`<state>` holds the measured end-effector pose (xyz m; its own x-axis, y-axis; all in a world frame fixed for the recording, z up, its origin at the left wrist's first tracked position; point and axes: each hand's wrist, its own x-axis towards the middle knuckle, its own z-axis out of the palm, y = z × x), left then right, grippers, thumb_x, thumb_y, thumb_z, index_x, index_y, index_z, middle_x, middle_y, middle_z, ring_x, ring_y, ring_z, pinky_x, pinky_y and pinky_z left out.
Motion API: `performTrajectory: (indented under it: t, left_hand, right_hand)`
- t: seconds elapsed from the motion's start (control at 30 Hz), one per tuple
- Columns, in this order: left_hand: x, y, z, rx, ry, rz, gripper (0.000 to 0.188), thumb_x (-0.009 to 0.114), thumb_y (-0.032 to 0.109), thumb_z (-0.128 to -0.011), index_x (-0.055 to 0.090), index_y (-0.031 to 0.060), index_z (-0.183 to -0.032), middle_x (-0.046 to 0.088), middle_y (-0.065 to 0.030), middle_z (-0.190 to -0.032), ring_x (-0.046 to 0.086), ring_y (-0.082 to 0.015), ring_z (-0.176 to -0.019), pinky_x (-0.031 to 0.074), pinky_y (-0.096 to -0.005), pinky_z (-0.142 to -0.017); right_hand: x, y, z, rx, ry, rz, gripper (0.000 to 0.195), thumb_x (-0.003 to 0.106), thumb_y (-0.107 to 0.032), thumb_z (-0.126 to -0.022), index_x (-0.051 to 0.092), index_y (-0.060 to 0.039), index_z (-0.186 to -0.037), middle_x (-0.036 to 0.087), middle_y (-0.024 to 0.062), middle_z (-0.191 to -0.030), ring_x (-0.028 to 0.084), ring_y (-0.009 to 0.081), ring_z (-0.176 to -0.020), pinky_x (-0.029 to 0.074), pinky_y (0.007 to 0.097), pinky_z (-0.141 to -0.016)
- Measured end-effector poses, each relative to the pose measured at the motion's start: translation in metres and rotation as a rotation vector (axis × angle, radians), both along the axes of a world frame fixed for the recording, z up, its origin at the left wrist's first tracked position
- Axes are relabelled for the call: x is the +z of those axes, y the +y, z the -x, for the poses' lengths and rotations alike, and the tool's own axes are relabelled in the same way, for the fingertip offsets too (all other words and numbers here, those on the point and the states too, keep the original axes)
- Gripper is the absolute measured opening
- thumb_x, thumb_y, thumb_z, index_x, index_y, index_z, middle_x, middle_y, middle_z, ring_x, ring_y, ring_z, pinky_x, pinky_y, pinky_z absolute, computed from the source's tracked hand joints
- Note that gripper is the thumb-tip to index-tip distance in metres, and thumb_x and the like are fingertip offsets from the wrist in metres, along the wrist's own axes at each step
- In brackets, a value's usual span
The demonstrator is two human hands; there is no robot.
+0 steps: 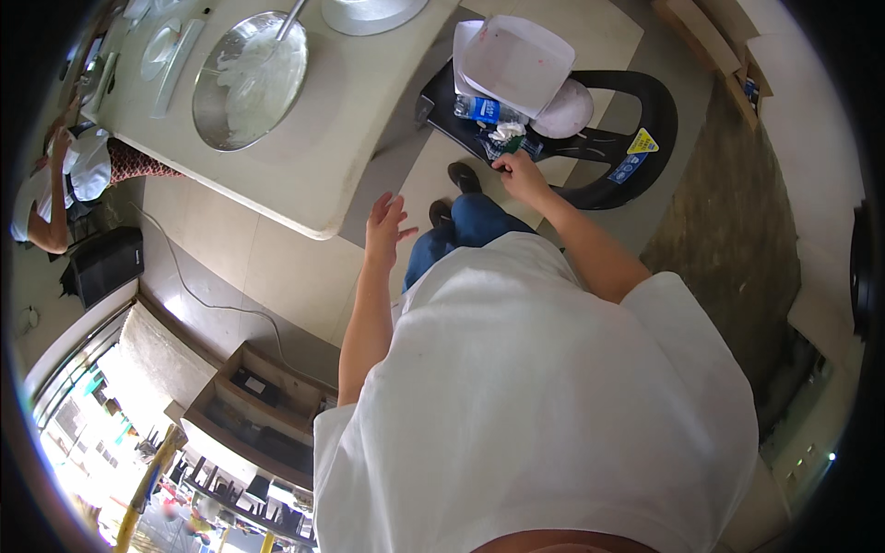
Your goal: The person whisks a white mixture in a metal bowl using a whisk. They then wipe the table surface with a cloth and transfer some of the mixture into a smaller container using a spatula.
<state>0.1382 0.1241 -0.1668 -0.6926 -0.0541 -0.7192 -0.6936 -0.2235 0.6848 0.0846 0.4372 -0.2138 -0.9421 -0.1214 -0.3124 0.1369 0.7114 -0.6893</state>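
My right hand (523, 180) reaches to the near edge of a black plastic chair (657, 104), its fingers curled at a crumpled dark wrapper (496, 146). Whether they grip it is hidden. A crumpled white tissue (510, 132) lies on the wrapper, beside a clear plastic bottle (487, 109) with a blue label. Behind these, a white tub (518, 66) sits tilted against a round whitish piece (565, 110). My left hand (384, 231) hangs in the air near the table corner, fingers apart; a small pale spot at its fingertips is too small to identify.
On the cream table (332, 152) stands a steel bowl (259, 86) of white cream with a metal utensil, near a round silver stand (373, 15). Another person (83, 169) is at the far left. A cable (207, 304) crosses the tiles towards a wooden drawer unit (256, 401).
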Motion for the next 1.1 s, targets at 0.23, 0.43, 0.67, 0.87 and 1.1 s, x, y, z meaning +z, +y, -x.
performTrajectory:
  t: [0.23, 0.43, 0.67, 0.87, 1.1]
  left_hand:
    - [-0.017, 0.075, 0.053, -0.135, -0.113, 0.064, 0.075, 0.071, 0.043, -0.088, 0.042, 0.0007, -0.142, 0.052, -0.0177, -0.129, 0.050, -0.0272, -0.117, 0.059, -0.0381, -0.077]
    - [-0.065, 0.122, 0.095, 0.048, -0.306, -0.179, 0.083, 0.073, 0.043, -0.087, 0.033, 0.0033, -0.147, 0.044, -0.0179, -0.131, 0.045, -0.0301, -0.120, 0.055, -0.0469, -0.088]
    - [-0.091, 0.126, 0.118, 0.357, -0.617, -0.483, 0.106, 0.077, 0.045, -0.081, 0.011, 0.0055, -0.153, 0.031, -0.0205, -0.132, 0.031, -0.0369, -0.129, 0.038, -0.0698, -0.098]
    - [-0.090, 0.120, 0.123, 0.333, -0.659, -0.511, 0.114, 0.074, 0.054, -0.079, 0.004, 0.0053, -0.155, 0.020, -0.0221, -0.146, 0.018, -0.0402, -0.140, 0.028, -0.0767, -0.100]
    - [-0.051, 0.119, 0.126, 0.170, -0.640, -0.621, 0.123, 0.069, 0.066, -0.078, -0.009, 0.0125, -0.156, -0.012, -0.0209, -0.161, -0.013, -0.0392, -0.148, 0.020, -0.0793, -0.101]
  right_hand:
    - [-0.075, 0.032, 0.037, -0.190, -0.242, -0.116, 0.020, 0.061, -0.011, -0.082, 0.073, -0.0077, -0.097, 0.071, 0.0157, -0.087, 0.069, 0.0279, -0.080, 0.053, 0.0383, -0.071]
    - [-0.157, 0.046, 0.061, -0.493, -0.294, -0.238, 0.054, 0.074, -0.040, -0.077, 0.065, 0.0069, -0.103, 0.068, 0.0255, -0.100, 0.066, 0.0370, -0.094, 0.052, 0.0446, -0.083]
    - [-0.192, 0.026, 0.092, -0.752, -0.473, -0.240, 0.076, 0.078, -0.039, -0.074, 0.048, 0.0071, -0.126, 0.054, 0.0290, -0.128, 0.052, 0.0424, -0.120, 0.045, 0.0458, -0.101]
    - [-0.223, 0.043, 0.075, -0.815, -0.165, 0.007, 0.029, 0.076, -0.017, -0.071, 0.067, 0.0007, -0.091, 0.068, 0.0232, -0.084, 0.067, 0.0408, -0.085, 0.052, 0.0459, -0.080]
    - [-0.083, -0.041, 0.064, -0.344, 0.021, 0.384, 0.015, 0.073, -0.007, -0.078, 0.060, -0.0011, -0.084, 0.066, 0.0132, -0.077, 0.066, 0.0300, -0.073, 0.052, 0.0353, -0.065]
